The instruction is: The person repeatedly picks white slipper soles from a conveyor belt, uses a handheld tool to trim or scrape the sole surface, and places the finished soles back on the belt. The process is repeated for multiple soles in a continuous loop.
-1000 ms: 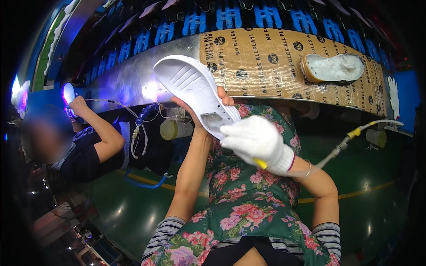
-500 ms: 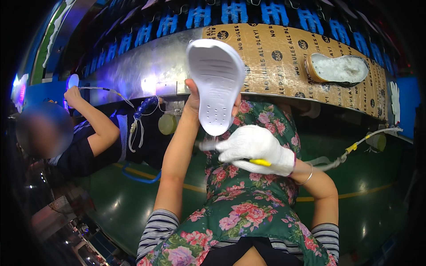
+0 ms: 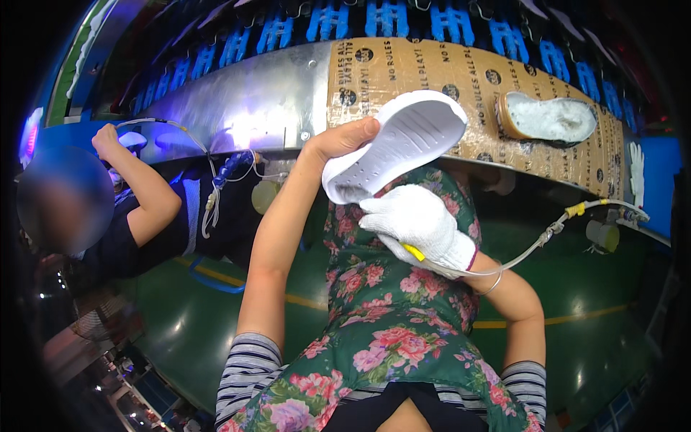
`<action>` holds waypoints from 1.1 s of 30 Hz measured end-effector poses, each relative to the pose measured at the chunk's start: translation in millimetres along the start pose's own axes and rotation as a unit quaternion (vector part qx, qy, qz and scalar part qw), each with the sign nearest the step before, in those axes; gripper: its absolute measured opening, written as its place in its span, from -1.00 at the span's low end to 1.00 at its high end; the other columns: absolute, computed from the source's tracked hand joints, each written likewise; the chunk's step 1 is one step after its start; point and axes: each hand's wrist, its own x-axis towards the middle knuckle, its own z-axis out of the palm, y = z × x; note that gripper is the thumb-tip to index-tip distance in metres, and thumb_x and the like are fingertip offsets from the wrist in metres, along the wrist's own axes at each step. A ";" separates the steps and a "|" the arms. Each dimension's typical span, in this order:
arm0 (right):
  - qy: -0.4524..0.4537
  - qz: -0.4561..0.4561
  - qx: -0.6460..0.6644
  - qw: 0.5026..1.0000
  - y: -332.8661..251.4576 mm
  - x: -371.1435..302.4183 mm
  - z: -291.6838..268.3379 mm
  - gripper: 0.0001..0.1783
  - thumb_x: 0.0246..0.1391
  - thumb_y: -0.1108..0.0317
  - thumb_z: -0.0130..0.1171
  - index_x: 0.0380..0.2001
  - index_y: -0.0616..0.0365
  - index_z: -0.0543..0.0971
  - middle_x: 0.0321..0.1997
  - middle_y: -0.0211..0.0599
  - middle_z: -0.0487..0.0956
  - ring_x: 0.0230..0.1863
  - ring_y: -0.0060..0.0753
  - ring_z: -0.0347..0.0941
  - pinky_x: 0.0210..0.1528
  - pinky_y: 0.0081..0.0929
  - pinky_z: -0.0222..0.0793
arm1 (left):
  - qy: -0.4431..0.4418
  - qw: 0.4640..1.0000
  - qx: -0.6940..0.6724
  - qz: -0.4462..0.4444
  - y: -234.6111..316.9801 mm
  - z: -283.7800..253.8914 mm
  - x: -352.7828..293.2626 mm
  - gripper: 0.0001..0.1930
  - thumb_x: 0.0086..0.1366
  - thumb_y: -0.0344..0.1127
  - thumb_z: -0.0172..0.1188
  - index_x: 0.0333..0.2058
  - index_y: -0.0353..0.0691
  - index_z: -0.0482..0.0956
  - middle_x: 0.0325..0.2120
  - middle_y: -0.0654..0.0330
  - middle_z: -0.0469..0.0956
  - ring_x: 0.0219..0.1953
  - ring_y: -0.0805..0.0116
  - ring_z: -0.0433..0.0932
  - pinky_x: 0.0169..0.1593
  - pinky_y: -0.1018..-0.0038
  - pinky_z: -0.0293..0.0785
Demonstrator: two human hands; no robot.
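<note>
A white, moulded, clog-shaped shoe with a ridged inner sole [image 3: 421, 133] is held at a slant in front of a green floral apron [image 3: 389, 342], its long axis running from near left to far right. The bare left hand [image 3: 344, 140] plainly touches it, gripping the shoe's left side about midway along; the thumb shows against the edge and the other fingers are hidden behind. The white-gloved right hand [image 3: 416, 222] lies on the near side, fingers curled around the yellow-marked end of a translucent hose [image 3: 520, 261]; its tip cannot be made out. From the gloved fingertips, the shoe's holed end lies just beside, far and slightly left, while the ridged end reaches away to the far right. Whether those fingertips touch the near rim cannot be told. Beyond, on brown printed cardboard [image 3: 403, 72], a tan-rimmed, shoe-shaped piece with a mottled white inside [image 3: 551, 119] lies far right, well apart from both hands; at left, a co-worker's raised hand [image 3: 105, 141] is near a pale, rounded object [image 3: 132, 141]
</note>
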 end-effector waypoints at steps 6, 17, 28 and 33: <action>0.204 0.378 0.451 0.782 5.3 0.8 -23.2 -0.79 0.12 0.57 0.39 -0.15 0.32 0.74 -0.06 -0.16 0.77 -0.08 -0.46 0.69 0.05 -0.47 0.60 | -0.011 0.970 -0.133 0.202 11.6 -4.7 36.3 0.02 0.37 0.62 -0.28 0.25 -0.33 0.40 -0.20 -0.12 0.65 -0.26 0.05 0.71 -0.21 0.14 0.74; 0.347 0.393 0.531 0.666 24.7 -6.1 4.5 -0.72 0.17 0.58 0.32 -0.03 0.38 0.69 -0.11 -0.17 0.74 -0.15 -0.41 0.67 -0.05 -0.49 0.59 | 0.065 0.906 -0.356 0.221 -37.7 34.9 -72.1 -0.10 0.43 0.48 -0.22 0.53 0.00 0.11 0.48 -0.13 0.16 0.44 -0.49 0.14 0.39 -0.47 0.07; 0.149 0.171 0.046 0.973 -7.0 27.5 -32.5 -0.77 -0.12 0.55 0.49 -0.30 0.15 0.78 -0.19 -0.18 0.77 -0.19 -0.26 0.71 -0.09 -0.38 0.58 | 0.180 0.850 -0.466 0.165 -96.3 83.8 -54.5 -0.09 0.17 0.25 0.30 0.38 -0.18 0.35 0.24 -0.03 0.52 0.25 -0.14 0.52 0.34 -0.14 0.40; 0.139 0.060 -0.075 0.986 -3.1 48.2 -37.3 -0.66 -0.15 0.53 0.46 -0.21 0.08 0.77 -0.12 -0.18 0.77 -0.14 -0.13 0.71 -0.08 -0.29 0.59 | 0.153 0.862 -0.451 0.175 -92.6 101.0 -41.0 -0.18 0.37 0.35 0.15 0.42 -0.04 0.31 0.33 0.09 0.45 0.34 0.04 0.45 0.44 -0.01 0.31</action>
